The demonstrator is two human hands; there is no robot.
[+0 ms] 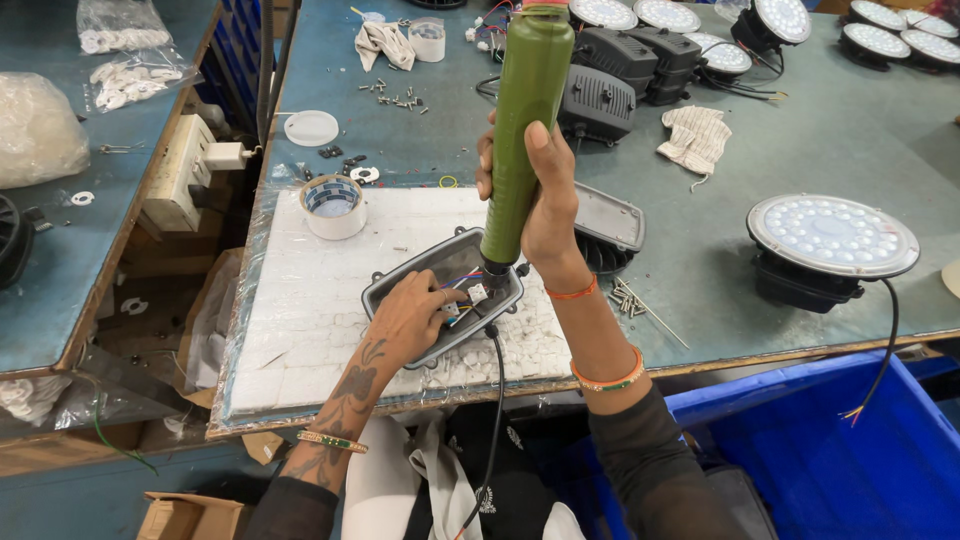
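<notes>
My right hand [545,205] grips a tall green electric screwdriver [525,110] held upright, its tip down at the right end of a dark open housing box [400,280]. The box lies on a white foam sheet [310,310]. My left hand [410,318] rests on the box's near edge, fingertips among coloured wires and small white connectors [468,292] inside. A black cable [497,400] leaves the box's near side and hangs over the bench edge. The box's flat lid [612,218] sits just behind my right hand.
A tape roll [333,206] stands on the foam's far left corner. Loose screws [632,300] lie right of the box. A round LED lamp [832,240] sits at right, more lamps and black housings [620,60] at the back. A blue bin [840,450] is below the bench.
</notes>
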